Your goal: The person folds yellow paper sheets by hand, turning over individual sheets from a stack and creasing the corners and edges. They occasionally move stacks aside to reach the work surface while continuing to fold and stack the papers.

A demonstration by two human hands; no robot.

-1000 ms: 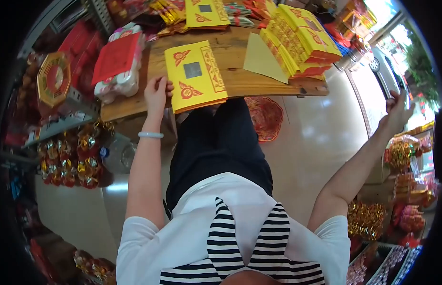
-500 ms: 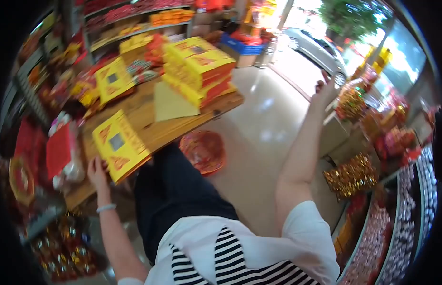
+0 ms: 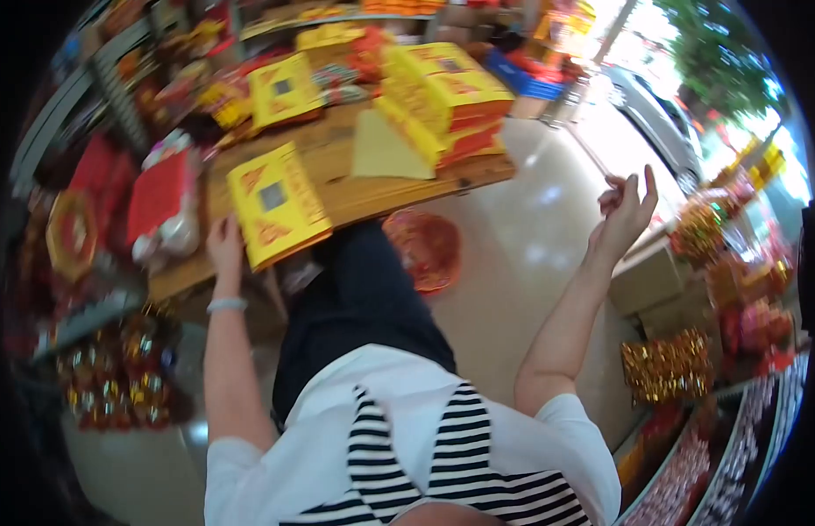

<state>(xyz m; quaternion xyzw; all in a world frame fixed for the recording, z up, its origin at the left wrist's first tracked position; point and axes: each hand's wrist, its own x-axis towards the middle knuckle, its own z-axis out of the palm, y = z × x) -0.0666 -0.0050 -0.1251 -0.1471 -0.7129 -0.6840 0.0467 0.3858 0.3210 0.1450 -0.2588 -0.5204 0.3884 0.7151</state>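
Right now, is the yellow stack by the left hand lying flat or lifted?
Flat: the yellow stack lies on the wooden table, left hand at its edge.

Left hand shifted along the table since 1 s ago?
No. The left hand stays against the yellow stack's left edge, near the table's front edge.

Brown wooden plank table (image 3: 355, 197), stocked with paper goods.
Front edge: flat yellow paper stack printed in red (image 3: 278, 203). Centre: plain pale-yellow sheet (image 3: 383, 149). Right: tall pile of yellow-and-red paper bundles (image 3: 447, 96). Rear: second yellow printed stack (image 3: 285, 88). Left end: red-wrapped white packet (image 3: 162, 206).
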